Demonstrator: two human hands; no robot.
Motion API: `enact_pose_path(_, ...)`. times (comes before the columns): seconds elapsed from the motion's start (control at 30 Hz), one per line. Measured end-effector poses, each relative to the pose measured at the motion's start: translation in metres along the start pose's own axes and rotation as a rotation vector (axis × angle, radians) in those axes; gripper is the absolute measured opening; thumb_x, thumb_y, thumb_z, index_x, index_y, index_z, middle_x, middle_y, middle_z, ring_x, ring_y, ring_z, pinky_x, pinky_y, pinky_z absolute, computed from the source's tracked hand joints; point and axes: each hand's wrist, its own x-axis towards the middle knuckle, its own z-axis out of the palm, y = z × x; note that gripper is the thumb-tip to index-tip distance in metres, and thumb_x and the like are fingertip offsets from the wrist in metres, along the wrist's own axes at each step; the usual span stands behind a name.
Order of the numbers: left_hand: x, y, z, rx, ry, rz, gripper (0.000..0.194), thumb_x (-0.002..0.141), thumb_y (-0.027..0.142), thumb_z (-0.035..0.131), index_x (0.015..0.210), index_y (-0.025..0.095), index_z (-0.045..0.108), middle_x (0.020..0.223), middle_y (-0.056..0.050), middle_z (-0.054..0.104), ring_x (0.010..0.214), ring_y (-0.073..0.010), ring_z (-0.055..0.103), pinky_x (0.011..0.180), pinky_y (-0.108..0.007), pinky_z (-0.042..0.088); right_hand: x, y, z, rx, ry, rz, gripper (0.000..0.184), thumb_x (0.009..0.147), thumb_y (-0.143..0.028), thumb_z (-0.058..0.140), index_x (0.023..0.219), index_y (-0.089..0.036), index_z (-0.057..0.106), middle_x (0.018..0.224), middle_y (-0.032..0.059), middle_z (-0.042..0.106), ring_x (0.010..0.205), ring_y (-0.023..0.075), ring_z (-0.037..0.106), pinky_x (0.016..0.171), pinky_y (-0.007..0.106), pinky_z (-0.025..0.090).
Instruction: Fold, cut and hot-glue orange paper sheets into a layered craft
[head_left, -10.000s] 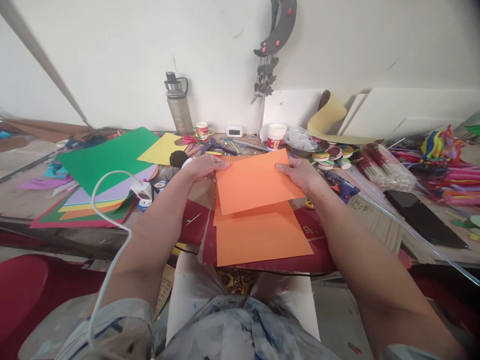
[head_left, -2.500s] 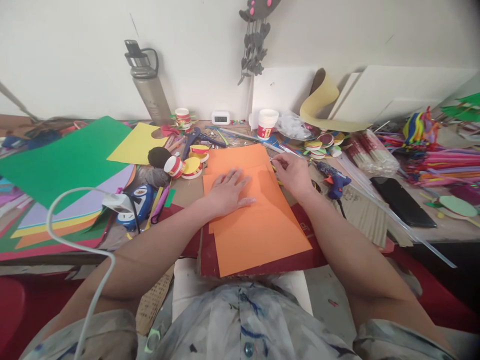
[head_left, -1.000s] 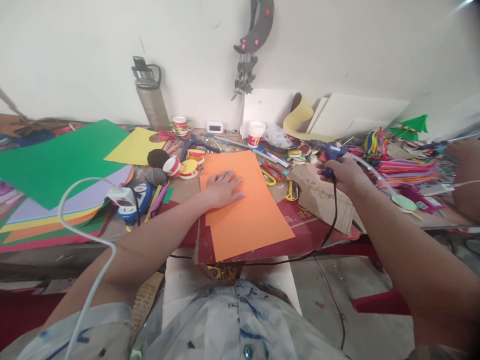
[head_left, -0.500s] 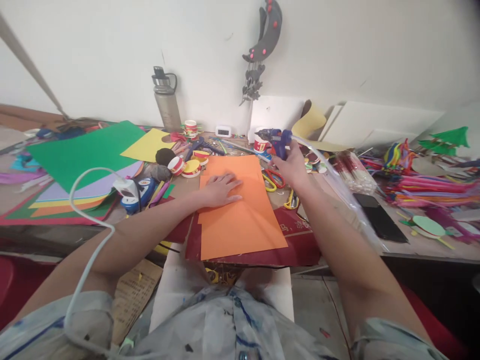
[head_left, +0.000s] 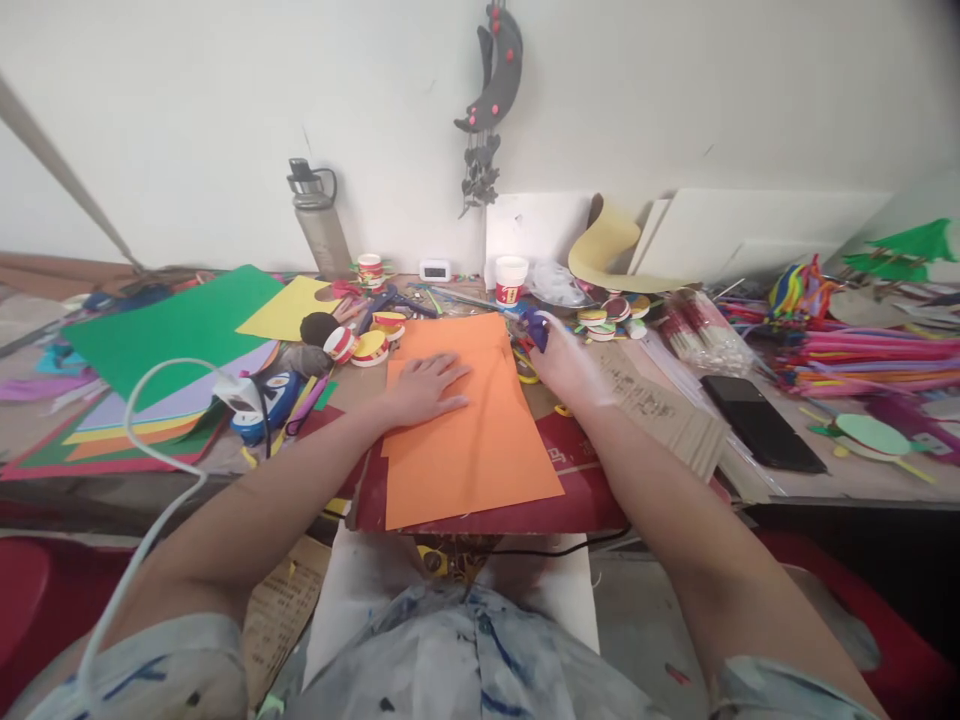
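Note:
Several orange paper sheets (head_left: pixel 469 455) overlap on a red cardboard piece (head_left: pixel 585 495) at the bench edge. My left hand (head_left: pixel 426 390) lies flat across them, fingers spread, pressing near their left side. To the right, my right hand (head_left: pixel 559 355) is closed around a blue glue gun (head_left: pixel 535 328), held at the far right corner of the paper. A clear glue stick trails back over my wrist. The gun's nozzle is hard to make out against the clutter. Partly behind that hand lie yellow-handled scissors (head_left: pixel 526 372).
Coloured paper sheets (head_left: pixel 180 330) lie at left, beside a blue-and-white power strip (head_left: pixel 274 405) with a white cable looping over my left arm. A paper cup (head_left: pixel 511 280) and bottle (head_left: pixel 321 225) stand along the wall. At right are a phone (head_left: pixel 761 422) and pipe cleaners (head_left: pixel 862 360).
The separate orange sheet was laid down onto the others. My right hand picked up the glue gun from the right side and brought it left to the paper. My left hand stays on the paper.

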Motion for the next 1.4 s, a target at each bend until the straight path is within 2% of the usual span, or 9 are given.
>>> enact_pose_path(0.1, -0.001, 0.002, 0.0, 0.014, 0.027, 0.007, 0.07, 0.109, 0.062, 0.036, 0.168, 0.025, 0.038, 0.179, -0.014, 0.026, 0.165, -0.0331, 0.025, 0.131, -0.057, 0.022, 0.0, 0.002, 0.006, -0.038, -0.056, 0.053, 0.041, 0.095, -0.013, 0.049, 0.136, -0.011, 0.049, 0.117, 0.0254, 0.075, 0.109, 0.0378, 0.073, 0.091, 0.047, 0.055)
enact_pose_path(0.27, -0.002, 0.004, -0.001, 0.021, 0.038, 0.03, 0.07, 0.109, 0.061, 0.039, 0.166, 0.022, 0.041, 0.177, -0.017, 0.03, 0.165, -0.0331, 0.027, 0.13, -0.055, 0.024, 0.004, 0.003, 0.017, -0.105, -0.078, -0.005, 0.039, 0.093, -0.017, 0.055, 0.131, -0.013, 0.052, 0.127, 0.0258, 0.072, 0.117, 0.0389, 0.07, 0.1, 0.05, 0.053)
enact_pose_path(0.4, -0.001, 0.004, 0.0, -0.015, 0.048, 0.02, 0.068, 0.108, 0.063, 0.038, 0.165, 0.026, 0.043, 0.177, -0.014, 0.031, 0.165, -0.0335, 0.027, 0.13, -0.055, 0.024, 0.007, 0.001, 0.023, -0.149, -0.069, -0.032, 0.041, 0.089, -0.017, 0.061, 0.13, -0.013, 0.053, 0.13, 0.026, 0.07, 0.124, 0.0412, 0.065, 0.109, 0.056, 0.047)
enact_pose_path(0.5, 0.0, 0.003, 0.002, -0.036, 0.053, 0.033, 0.069, 0.108, 0.064, 0.038, 0.166, 0.026, 0.043, 0.177, -0.015, 0.031, 0.164, -0.0335, 0.028, 0.13, -0.055, 0.024, 0.008, 0.0, 0.022, -0.162, -0.086, -0.044, 0.04, 0.089, -0.014, 0.059, 0.129, -0.012, 0.055, 0.127, 0.0269, 0.071, 0.119, 0.0409, 0.068, 0.105, 0.054, 0.05)
enact_pose_path(0.63, 0.0, 0.002, 0.003, -0.043, 0.052, 0.037, 0.071, 0.108, 0.064, 0.038, 0.167, 0.025, 0.04, 0.177, -0.015, 0.03, 0.165, -0.033, 0.027, 0.13, -0.055, 0.024, 0.009, -0.001, 0.015, -0.137, -0.101, -0.065, 0.044, 0.086, -0.015, 0.063, 0.13, -0.016, 0.054, 0.128, 0.0212, 0.074, 0.114, 0.0373, 0.071, 0.097, 0.047, 0.055)
enact_pose_path(0.8, -0.001, 0.002, 0.002, -0.037, 0.056, 0.038, 0.073, 0.108, 0.065, 0.038, 0.168, 0.024, 0.04, 0.178, -0.015, 0.03, 0.165, -0.0331, 0.026, 0.131, -0.054, 0.023, 0.015, 0.005, 0.002, -0.092, -0.022, -0.078, 0.045, 0.082, -0.017, 0.067, 0.125, -0.019, 0.055, 0.12, 0.0177, 0.076, 0.106, 0.0353, 0.074, 0.089, 0.043, 0.057)
enact_pose_path(1.07, -0.002, 0.003, -0.001, -0.031, 0.027, 0.025, 0.073, 0.108, 0.065, 0.038, 0.168, 0.024, 0.04, 0.178, -0.016, 0.027, 0.166, -0.034, 0.024, 0.131, -0.054, 0.021, 0.027, 0.043, -0.033, -0.089, 0.052, -0.117, 0.048, 0.082, -0.035, 0.073, 0.123, -0.019, 0.054, 0.112, 0.0186, 0.076, 0.096, 0.0364, 0.073, 0.084, 0.045, 0.056)
enact_pose_path(1.3, -0.002, 0.004, -0.001, -0.023, 0.027, 0.013, 0.072, 0.108, 0.064, 0.039, 0.168, 0.024, 0.039, 0.179, -0.014, 0.026, 0.166, -0.0317, 0.023, 0.131, -0.053, 0.021, 0.022, 0.086, -0.033, -0.122, 0.004, -0.074, 0.037, 0.082, -0.027, 0.068, 0.116, -0.021, 0.056, 0.11, 0.0175, 0.075, 0.096, 0.0345, 0.072, 0.086, 0.045, 0.056)
enact_pose_path(1.4, -0.002, 0.003, -0.001, -0.019, 0.025, 0.016, 0.072, 0.108, 0.065, 0.038, 0.168, 0.024, 0.039, 0.179, -0.015, 0.026, 0.166, -0.0325, 0.024, 0.131, -0.054, 0.021, 0.027, 0.094, -0.039, -0.007, 0.098, -0.059, 0.037, 0.083, -0.031, 0.068, 0.117, -0.022, 0.055, 0.113, 0.0172, 0.074, 0.1, 0.0341, 0.07, 0.092, 0.049, 0.055)
